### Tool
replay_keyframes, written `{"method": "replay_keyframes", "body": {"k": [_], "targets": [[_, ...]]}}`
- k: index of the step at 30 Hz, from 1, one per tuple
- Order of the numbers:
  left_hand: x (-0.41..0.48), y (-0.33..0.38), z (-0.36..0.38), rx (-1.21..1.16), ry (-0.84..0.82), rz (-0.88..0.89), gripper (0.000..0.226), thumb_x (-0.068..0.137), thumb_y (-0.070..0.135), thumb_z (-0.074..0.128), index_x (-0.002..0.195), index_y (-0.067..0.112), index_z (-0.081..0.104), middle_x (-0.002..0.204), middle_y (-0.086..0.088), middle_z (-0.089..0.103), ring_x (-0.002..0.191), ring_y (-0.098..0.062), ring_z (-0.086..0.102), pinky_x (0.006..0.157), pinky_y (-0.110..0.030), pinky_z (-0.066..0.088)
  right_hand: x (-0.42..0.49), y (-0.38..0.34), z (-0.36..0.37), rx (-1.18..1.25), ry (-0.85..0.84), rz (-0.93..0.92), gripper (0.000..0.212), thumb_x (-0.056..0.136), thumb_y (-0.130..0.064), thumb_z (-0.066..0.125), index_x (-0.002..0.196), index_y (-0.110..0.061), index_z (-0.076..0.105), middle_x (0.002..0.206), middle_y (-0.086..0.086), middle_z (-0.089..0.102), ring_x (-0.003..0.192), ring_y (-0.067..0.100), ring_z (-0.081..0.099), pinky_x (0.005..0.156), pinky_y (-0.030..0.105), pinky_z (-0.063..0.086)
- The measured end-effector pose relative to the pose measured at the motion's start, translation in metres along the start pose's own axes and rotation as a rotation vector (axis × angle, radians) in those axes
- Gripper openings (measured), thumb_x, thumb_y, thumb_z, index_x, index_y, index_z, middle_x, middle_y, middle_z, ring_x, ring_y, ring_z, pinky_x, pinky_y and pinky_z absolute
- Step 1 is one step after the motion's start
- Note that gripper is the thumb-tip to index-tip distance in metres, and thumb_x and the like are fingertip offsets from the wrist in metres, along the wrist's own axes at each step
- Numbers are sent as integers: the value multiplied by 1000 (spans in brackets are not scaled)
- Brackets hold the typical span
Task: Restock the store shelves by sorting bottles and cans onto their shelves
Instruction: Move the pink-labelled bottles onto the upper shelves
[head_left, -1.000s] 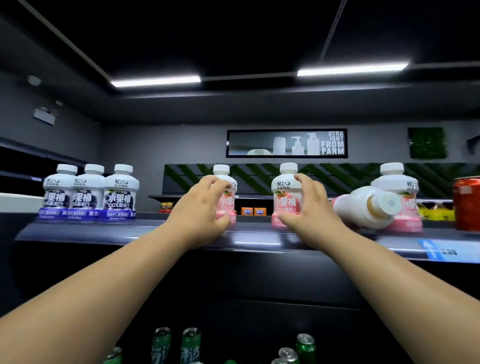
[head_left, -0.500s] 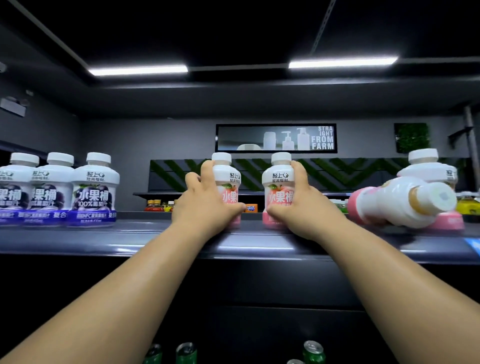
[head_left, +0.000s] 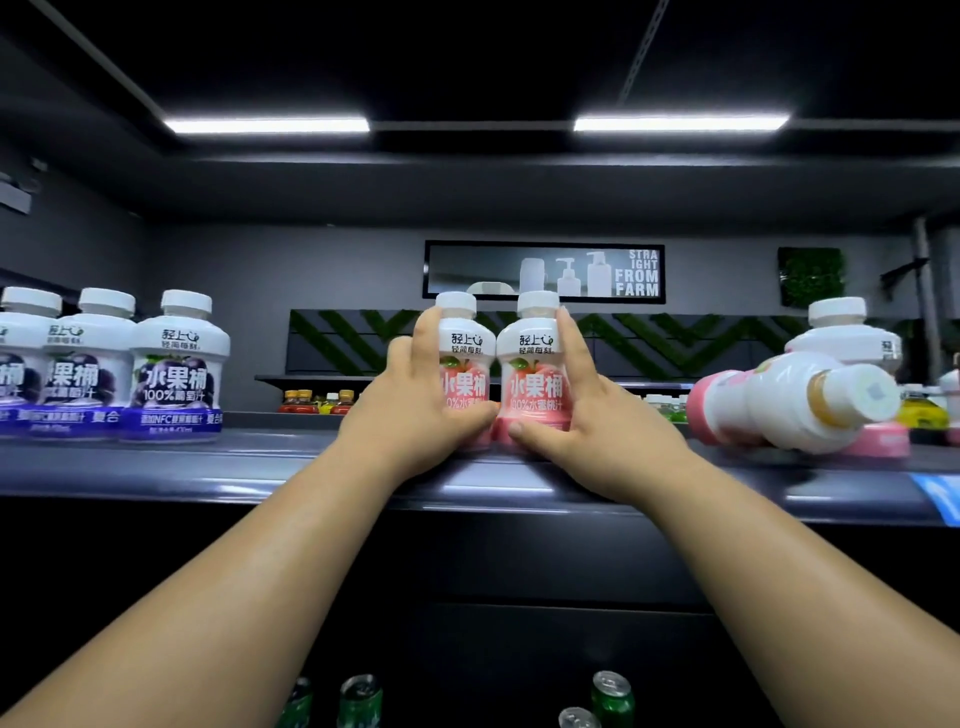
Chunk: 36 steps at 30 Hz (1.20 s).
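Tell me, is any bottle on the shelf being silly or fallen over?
Yes. On the right of the shelf, one tipped pink bottle lies on its side, cap toward us, in front of an upright pink bottle. The purple bottles stand straight, as do the two pink bottles held by the left hand and right hand.

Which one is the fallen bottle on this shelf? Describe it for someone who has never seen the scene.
Follow the dark shelf right, past the two upright pink bottles that the left hand and right hand hold. Near its right end a pink-and-white bottle lies on its side, white cap towards the camera, in front of a standing pink bottle. It alone is not standing.
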<state>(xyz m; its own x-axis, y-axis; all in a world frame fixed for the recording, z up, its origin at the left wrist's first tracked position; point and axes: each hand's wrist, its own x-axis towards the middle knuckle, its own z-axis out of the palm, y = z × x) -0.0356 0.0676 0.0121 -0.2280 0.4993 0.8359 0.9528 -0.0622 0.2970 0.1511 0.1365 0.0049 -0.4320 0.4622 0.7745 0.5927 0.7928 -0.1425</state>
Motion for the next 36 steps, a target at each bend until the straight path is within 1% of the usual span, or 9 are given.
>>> {"method": "replay_keyframes", "body": {"k": [3, 7, 10, 13, 17, 21, 26, 30, 36], "targets": [[-2, 0, 0, 40, -9, -31, 110, 71, 60, 72, 150, 44, -2, 135, -10, 44, 118, -36, 55, 95, -48, 47, 1, 2, 0, 20, -5, 14, 110, 81, -69, 59, 141, -56, -32, 136, 2, 61, 112, 33, 64, 91, 48, 52], [-5, -1, 0, 7, 70, -2, 110, 72, 56, 73, 150, 39, -3, 138, -8, 47, 120, -30, 56, 94, -46, 47, 0, 4, -3, 85, 8, 72, 115, 77, -70, 63, 145, -52, -29, 143, -2, 55, 120, 31, 60, 93, 45, 50], [-7, -3, 0, 25, 84, -5, 105, 75, 56, 70, 149, 38, -3, 139, -6, 51, 119, -32, 56, 92, -44, 47, 1, 6, -4, 106, 0, 88, 117, 75, -71, 64, 148, -47, -25, 141, -1, 56, 120, 30, 59, 93, 44, 49], [-7, -2, 2, 114, 51, -36, 105, 78, 61, 64, 151, 36, -8, 133, -3, 59, 116, -32, 59, 87, -41, 46, 3, 6, -3, 78, -28, 83, 117, 76, -70, 62, 149, -45, -25, 135, 1, 60, 115, 29, 61, 86, 40, 48], [-10, -2, 2, 143, 36, -31, 113, 74, 69, 63, 150, 37, -13, 131, 2, 62, 113, -30, 61, 88, -44, 49, 4, 7, -1, 40, -35, 67, 118, 76, -76, 59, 148, -43, -29, 132, 1, 62, 112, 30, 63, 78, 39, 46], [-12, -3, 1, 131, 38, -37, 115, 71, 73, 64, 150, 39, -11, 135, 6, 59, 117, -27, 60, 90, -44, 48, 3, 10, 1, 29, -16, 48, 117, 77, -77, 57, 148, -41, -29, 132, 3, 63, 111, 30, 63, 80, 41, 48], [-11, -4, 2, 141, 56, -47, 115, 71, 71, 67, 151, 38, -8, 132, 10, 60, 115, -23, 61, 85, -40, 47, 3, 12, 2, 37, -6, 19, 116, 79, -76, 56, 150, -39, -28, 132, 3, 62, 111, 31, 62, 81, 42, 48], [-11, -6, 2, 146, 56, -52, 116, 67, 75, 66, 150, 40, -8, 132, 9, 60, 115, -24, 61, 88, -42, 48, 3, 14, 3, 44, -1, 13, 116, 78, -77, 55, 150, -39, -27, 133, 1, 61, 111, 30, 62, 85, 43, 50], [-11, -7, 0, 118, 38, -50, 113, 70, 70, 68, 150, 43, -8, 132, 10, 59, 115, -23, 60, 84, -38, 44, 2, 13, 2, 44, 11, 17, 116, 78, -78, 55, 150, -40, -27, 134, 0, 61, 110, 29, 63, 85, 43, 49]]}}
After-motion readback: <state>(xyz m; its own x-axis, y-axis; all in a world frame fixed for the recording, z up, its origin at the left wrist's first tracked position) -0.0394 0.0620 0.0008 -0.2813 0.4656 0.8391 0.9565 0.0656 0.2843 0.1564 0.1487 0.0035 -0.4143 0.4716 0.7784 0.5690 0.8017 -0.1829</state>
